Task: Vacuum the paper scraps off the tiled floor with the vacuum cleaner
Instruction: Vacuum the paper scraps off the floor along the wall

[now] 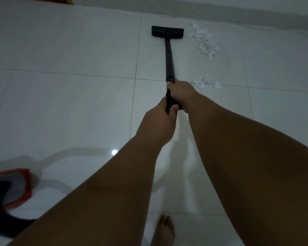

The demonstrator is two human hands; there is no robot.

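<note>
As left hand (159, 114) and right hand (180, 93) grip it, vacuum wand (168, 57) points forward.

Glossy pale tiled floor (60, 103), thin dark grout lines (137, 50), round glare spot (114, 152), pale wall (238, 4) beyond.

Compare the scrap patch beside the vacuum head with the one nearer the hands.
The far patch is much bigger and spreads in a long band; the near patch is a small clump with one stray piece beside it. The far patch lies just right of the floor head; the near patch lies by a grout line, right of the right hand. Both are white torn paper on the tiled floor, right of the wand.
</note>
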